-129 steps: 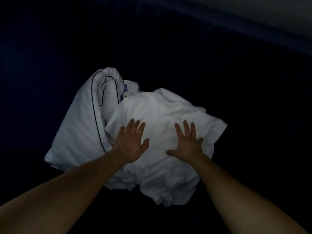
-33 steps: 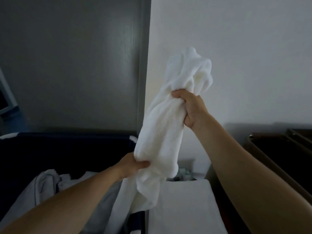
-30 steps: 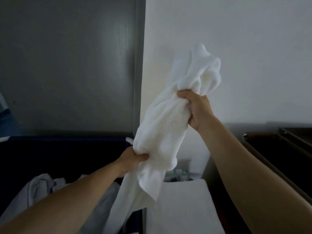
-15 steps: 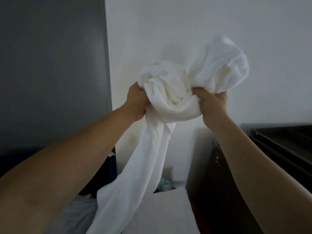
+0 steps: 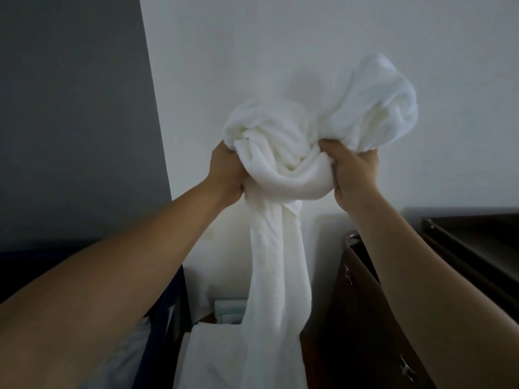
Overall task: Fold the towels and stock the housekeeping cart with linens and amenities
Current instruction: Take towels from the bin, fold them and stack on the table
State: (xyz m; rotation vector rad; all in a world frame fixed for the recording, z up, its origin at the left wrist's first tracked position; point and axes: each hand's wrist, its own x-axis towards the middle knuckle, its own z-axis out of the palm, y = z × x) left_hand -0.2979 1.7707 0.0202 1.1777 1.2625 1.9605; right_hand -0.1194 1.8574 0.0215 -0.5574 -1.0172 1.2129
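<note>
Raised from its lower hold of a second ago, the left hand now sits level with the right hand, and both clench the same white towel, held up in front of the pale wall.

Grip: each fist is closed round a gathered wad of cloth, with a twisted knot of terry sagging between them. Neither hand holds an edge or corner, so far as can be seen.

Beyond the right fist a loose lobe of the towel billows upward. Below the left fist a long tail hangs straight down and runs out of view at the bottom, in front of a flat white stack. Behind that stack lie small pale-green packets, too small to identify. To the left stands a dark blue bin, with pale cloth showing beside its edge. To the right stands a dark wooden cabinet with metal handles.

Step in hand, by judgement: untangling a single towel ahead of folding, with no fold yet made. The next move calls for finding two adjacent corners, spreading the hands apart and shaking the cloth flat. The hanging tail may drag across the stack below.
</note>
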